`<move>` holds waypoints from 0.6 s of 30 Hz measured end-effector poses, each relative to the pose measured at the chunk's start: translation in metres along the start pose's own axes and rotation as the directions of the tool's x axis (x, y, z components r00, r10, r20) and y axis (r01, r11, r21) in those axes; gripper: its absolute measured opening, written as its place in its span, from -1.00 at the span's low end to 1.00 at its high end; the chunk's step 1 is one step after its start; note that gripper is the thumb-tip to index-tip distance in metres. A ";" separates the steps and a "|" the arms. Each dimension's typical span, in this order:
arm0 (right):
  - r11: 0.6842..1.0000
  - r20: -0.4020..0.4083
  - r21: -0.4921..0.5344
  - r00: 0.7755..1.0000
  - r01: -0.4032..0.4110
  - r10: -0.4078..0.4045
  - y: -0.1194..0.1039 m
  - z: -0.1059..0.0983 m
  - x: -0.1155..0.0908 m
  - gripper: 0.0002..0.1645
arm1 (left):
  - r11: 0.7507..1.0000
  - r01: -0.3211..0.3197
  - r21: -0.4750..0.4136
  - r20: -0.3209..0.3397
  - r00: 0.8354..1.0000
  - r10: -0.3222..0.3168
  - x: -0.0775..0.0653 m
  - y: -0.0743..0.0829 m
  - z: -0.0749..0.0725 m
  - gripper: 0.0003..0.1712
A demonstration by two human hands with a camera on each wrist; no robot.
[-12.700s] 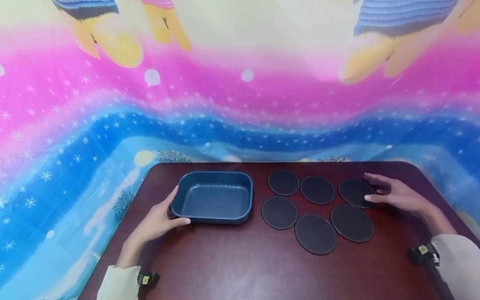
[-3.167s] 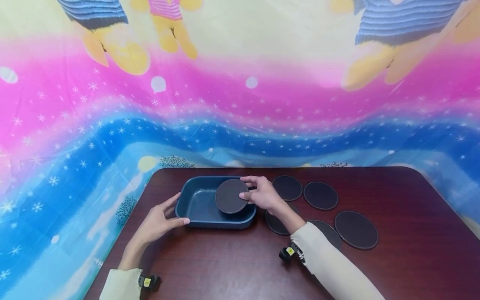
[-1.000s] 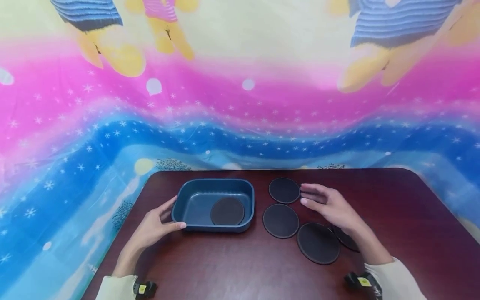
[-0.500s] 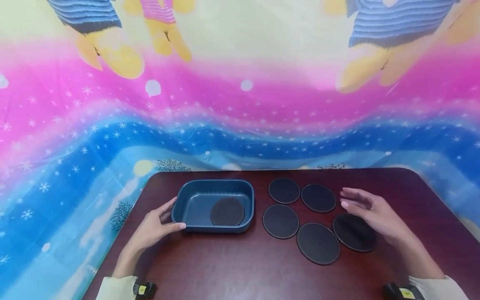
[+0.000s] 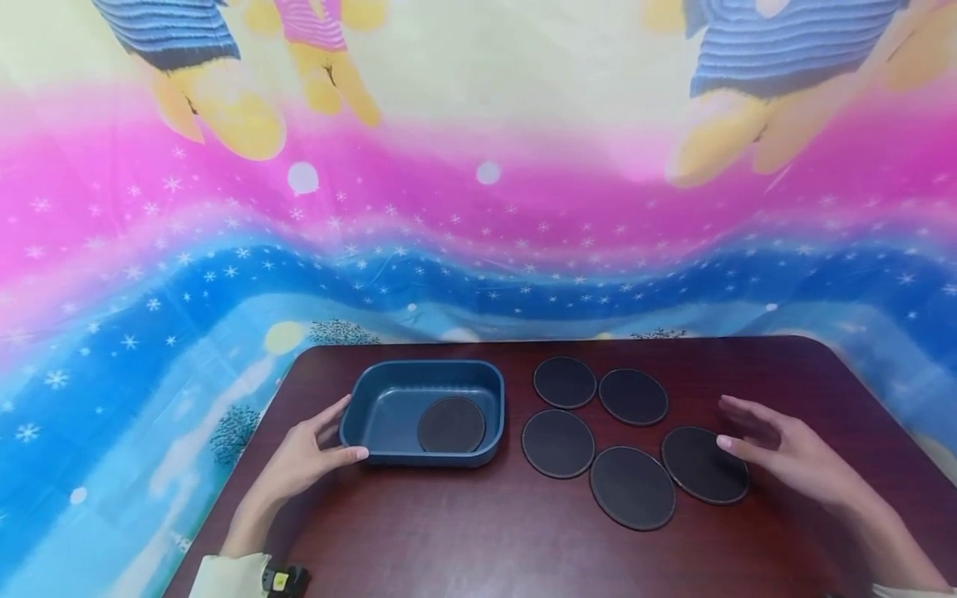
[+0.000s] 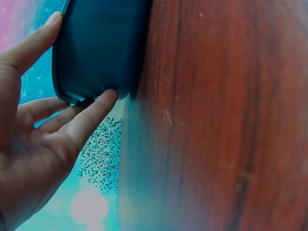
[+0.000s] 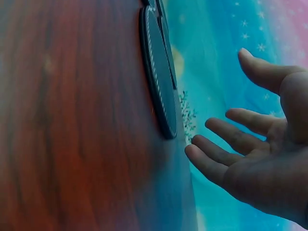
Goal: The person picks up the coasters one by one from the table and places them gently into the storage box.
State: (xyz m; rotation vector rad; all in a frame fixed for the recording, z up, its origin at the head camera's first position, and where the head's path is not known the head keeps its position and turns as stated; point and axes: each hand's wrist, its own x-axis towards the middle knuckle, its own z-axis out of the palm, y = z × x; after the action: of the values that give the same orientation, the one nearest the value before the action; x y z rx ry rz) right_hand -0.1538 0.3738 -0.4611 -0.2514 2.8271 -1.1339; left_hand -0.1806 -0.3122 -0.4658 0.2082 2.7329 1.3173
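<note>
My left hand (image 5: 302, 453) holds a corner of a dark blue rectangular container (image 5: 497, 415), thumb at its front edge and fingers along its left end. In the left wrist view the container's wall (image 6: 101, 48) lies between the thumb and fingertips. One round dark coaster (image 5: 452, 425) lies flat inside, toward the right. My right hand (image 5: 800, 457) hovers with fingers spread at the right side of the nearest coaster (image 5: 699, 465), holding nothing. The right wrist view shows that hand (image 7: 260, 149) beyond a coaster with a stitched edge (image 7: 161, 77).
Several more coasters lie flat on the table between the container and my right hand: a back left one (image 5: 564, 383), a back right one (image 5: 633, 397), a front left one (image 5: 557, 443) and a front one (image 5: 632, 487). A printed cloth (image 5: 478, 232) hangs behind the brown table (image 5: 478, 540).
The coaster from the far right of the group was carried into the container by my right hand and let go. That hand then moved back right. My left hand stays at the container.
</note>
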 end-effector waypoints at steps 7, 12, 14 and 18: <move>0.998 0.058 -0.052 0.998 -0.028 0.031 0.008 0.002 -0.002 -0.04 | 1.000 -0.001 0.019 0.005 1.000 0.001 -0.001 0.001 0.001 0.14; 0.997 0.101 -0.050 0.993 -0.051 0.056 0.008 0.004 0.000 0.00 | 1.000 0.009 0.020 -0.004 1.000 -0.009 0.000 0.001 0.000 0.14; 0.997 0.121 -0.041 0.990 -0.062 0.067 0.008 0.005 0.000 0.02 | 1.000 0.010 0.017 -0.006 1.000 -0.010 0.001 0.001 0.000 0.14; 0.997 0.174 0.029 0.983 -0.072 0.066 0.006 0.008 -0.001 0.07 | 1.000 0.015 0.007 -0.002 1.000 -0.015 0.000 0.001 -0.001 0.15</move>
State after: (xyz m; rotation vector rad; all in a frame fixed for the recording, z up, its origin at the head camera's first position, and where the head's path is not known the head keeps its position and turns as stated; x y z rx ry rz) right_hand -0.1527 0.3725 -0.4713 -0.2354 2.6415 -1.0896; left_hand -0.1811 -0.3123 -0.4646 0.1872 2.7354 1.3052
